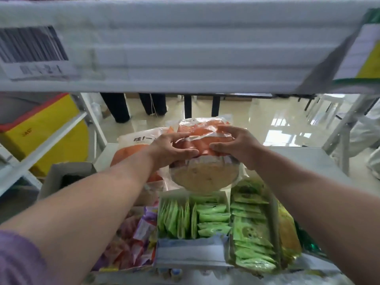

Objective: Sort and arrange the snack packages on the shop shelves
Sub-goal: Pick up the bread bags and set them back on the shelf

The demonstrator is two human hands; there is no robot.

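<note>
An orange snack package with a clear window showing a round flat bread (203, 161) is held above the shelf, in the middle of the view. My left hand (170, 148) grips its left side and my right hand (232, 145) grips its right side, thumbs on the near face. A second orange and white package of the same kind (131, 147) lies on the shelf behind and to the left. Below the held package stand open boxes of green sachets (195, 219) and more green packets (250, 233).
The white shelf edge above (185, 58) carries a barcode label (30, 50). Pink and purple packets (133, 239) fill a box at lower left, yellow packets (287, 235) lie at the right. A yellow box (45, 128) sits on a neighbouring rack. A person's legs (133, 105) stand beyond the shelf.
</note>
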